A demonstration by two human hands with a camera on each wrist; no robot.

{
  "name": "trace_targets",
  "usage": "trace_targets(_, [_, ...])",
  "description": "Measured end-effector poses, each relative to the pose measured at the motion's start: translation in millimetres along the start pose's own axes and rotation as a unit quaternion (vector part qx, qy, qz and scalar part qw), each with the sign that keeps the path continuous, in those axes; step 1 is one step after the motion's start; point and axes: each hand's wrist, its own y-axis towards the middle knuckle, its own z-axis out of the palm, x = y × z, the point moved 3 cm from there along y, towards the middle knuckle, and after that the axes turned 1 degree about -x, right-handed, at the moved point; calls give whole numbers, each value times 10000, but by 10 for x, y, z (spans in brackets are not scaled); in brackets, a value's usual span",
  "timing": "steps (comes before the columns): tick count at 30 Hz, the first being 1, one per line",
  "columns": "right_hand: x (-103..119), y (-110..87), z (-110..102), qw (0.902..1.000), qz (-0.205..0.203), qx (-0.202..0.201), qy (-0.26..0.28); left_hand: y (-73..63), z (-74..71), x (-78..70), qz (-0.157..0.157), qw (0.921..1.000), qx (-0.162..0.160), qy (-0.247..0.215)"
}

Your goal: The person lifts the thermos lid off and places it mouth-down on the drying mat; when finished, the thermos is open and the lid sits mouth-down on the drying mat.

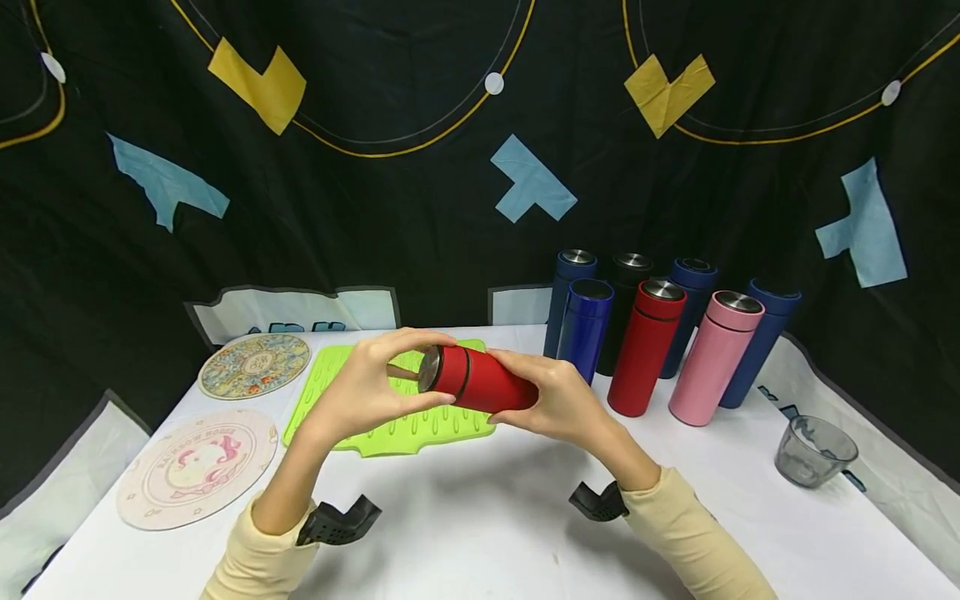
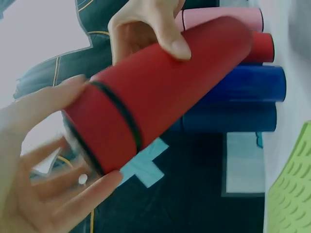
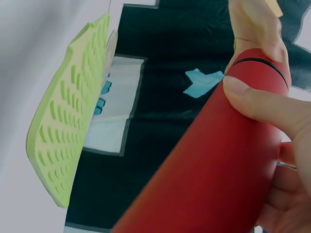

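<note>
Both hands hold a red thermos (image 1: 487, 379) in the air, tilted on its side, over the right part of the green mat (image 1: 435, 423). Fingers and thumb of the left hand (image 1: 367, 379) grip the cap end, where a dark ring (image 2: 119, 109) separates cap from body. Around the body, the right hand (image 1: 551, 392) has its thumb on one side and fingers on the other, as the right wrist view also shows. The silver cap top (image 1: 429, 368) faces left, and the thermos base points right, partly covered by the right hand in the head view.
Several thermoses stand at the back right, among them a red one (image 1: 648, 350), a pink one (image 1: 716, 358) and a blue one (image 1: 585, 329). A clear glass (image 1: 813, 454) sits near the right edge. Two round mats, one patterned (image 1: 255, 367), one pink (image 1: 198, 468), lie at left.
</note>
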Motion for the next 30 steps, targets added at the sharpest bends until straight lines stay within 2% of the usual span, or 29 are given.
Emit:
trace_targets(2, [11,-1,-6,9998,-61,-49,-177,5,13,18,-440,9988,-158,163])
trace_targets(4, [10,0,-13,9996,-67,-50,-275,10,25,34,-802,9962,-166,279])
trace_targets(6, [-2,5,-22,9997,-3,2,-234,10,31,41,-844,9959,19,325])
trace_targets(10, [-52,5,-38,9995,234,161,111,3,28,32,-233,9984,500,92])
trace_targets(13, [-77,-2,-47,9985,354,252,319,0,26,27,246,9975,662,10])
trace_targets(15, [-83,-5,-48,9980,404,308,379,2,31,34,386,9969,683,-91])
trace_targets(17, [-81,-5,-47,9977,427,349,384,5,32,47,400,9968,662,-178])
trace_targets(20, [-75,-6,-39,9978,434,383,333,9,31,61,160,9980,550,-263])
trace_targets(26, [-37,-3,-40,9990,308,322,-27,6,24,95,-817,9963,249,-64])
trace_targets(28, [-30,-1,-44,9990,292,319,-61,6,27,97,-887,9957,283,-25])
trace_targets(30, [-35,-1,-46,9989,311,339,2,11,33,85,-676,9969,404,-37])
